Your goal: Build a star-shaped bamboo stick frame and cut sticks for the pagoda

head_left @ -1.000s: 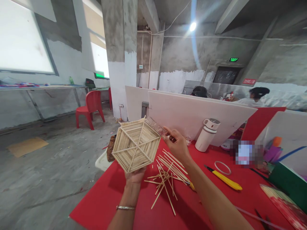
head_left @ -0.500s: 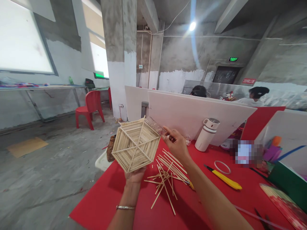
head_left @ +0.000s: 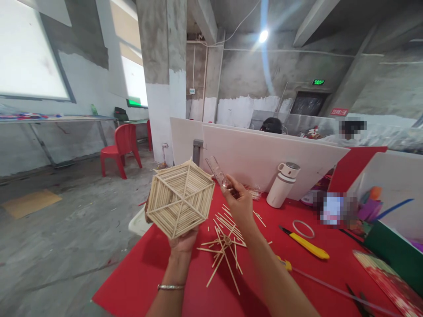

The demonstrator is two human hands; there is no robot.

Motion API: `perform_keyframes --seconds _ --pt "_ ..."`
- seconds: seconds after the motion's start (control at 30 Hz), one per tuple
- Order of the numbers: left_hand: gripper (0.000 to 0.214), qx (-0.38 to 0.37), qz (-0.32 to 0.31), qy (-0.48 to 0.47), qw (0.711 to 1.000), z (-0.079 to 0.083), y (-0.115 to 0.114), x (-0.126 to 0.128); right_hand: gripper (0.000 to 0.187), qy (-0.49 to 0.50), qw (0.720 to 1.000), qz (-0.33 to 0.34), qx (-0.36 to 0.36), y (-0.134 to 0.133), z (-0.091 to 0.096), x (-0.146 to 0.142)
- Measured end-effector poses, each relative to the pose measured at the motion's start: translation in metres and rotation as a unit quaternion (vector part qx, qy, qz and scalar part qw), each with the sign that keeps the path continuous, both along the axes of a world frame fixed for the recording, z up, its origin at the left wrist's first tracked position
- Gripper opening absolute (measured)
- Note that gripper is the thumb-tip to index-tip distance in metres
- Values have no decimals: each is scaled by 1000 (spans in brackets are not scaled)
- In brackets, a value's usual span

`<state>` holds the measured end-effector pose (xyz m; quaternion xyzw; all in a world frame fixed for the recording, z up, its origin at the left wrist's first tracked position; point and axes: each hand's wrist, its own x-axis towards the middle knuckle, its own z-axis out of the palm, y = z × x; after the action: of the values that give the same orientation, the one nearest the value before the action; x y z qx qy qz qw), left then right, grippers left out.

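My left hand (head_left: 184, 240) holds up a hexagonal panel of thin wooden sticks (head_left: 181, 200) from below, its fingers hidden behind it. Crossing sticks divide the panel's face into triangles. Just right of it, my right hand (head_left: 238, 198) is closed around a clear plastic ruler (head_left: 215, 168), which slants up to the left, apart from the panel. Beneath both hands, a star-shaped stick frame (head_left: 226, 241) lies on the red tabletop (head_left: 142, 281), with several loose sticks (head_left: 228, 216) beside it.
A white flask (head_left: 280, 185) stands by the white partition board (head_left: 244, 154). To the right lie a yellow utility knife (head_left: 309, 245), a clear ring (head_left: 303, 229) and a patterned stick packet (head_left: 385, 281). A red chair (head_left: 124, 147) is on the floor at left. Two people sit beyond the partition.
The ruler has come away from the panel's upper right edge and now tilts more steeply. The panel has shifted slightly left in my left hand.
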<state>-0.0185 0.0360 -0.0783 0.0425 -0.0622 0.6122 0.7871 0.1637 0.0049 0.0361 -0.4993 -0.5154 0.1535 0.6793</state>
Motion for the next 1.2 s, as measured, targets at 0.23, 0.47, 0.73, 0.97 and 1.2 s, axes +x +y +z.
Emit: perform_keyframes --seconds 0.23,0.47,0.73,0.97,1.2 --pt "27 56 57 -68 995 10 0 -6 67 206 976 9 -65 -23 -39 -67" --pt "32 45 74 -60 994 15 4 -15 65 268 960 -18 -77 -25 -43 -108" --pt "37 22 104 -16 994 19 3 -18 61 255 965 -21 -62 -21 -42 -125" --pt "34 24 116 5 993 19 3 -15 56 230 971 -42 -41 -20 -42 -124" --pt "29 19 107 3 994 13 6 -14 53 206 976 -56 -44 -18 -48 -120"
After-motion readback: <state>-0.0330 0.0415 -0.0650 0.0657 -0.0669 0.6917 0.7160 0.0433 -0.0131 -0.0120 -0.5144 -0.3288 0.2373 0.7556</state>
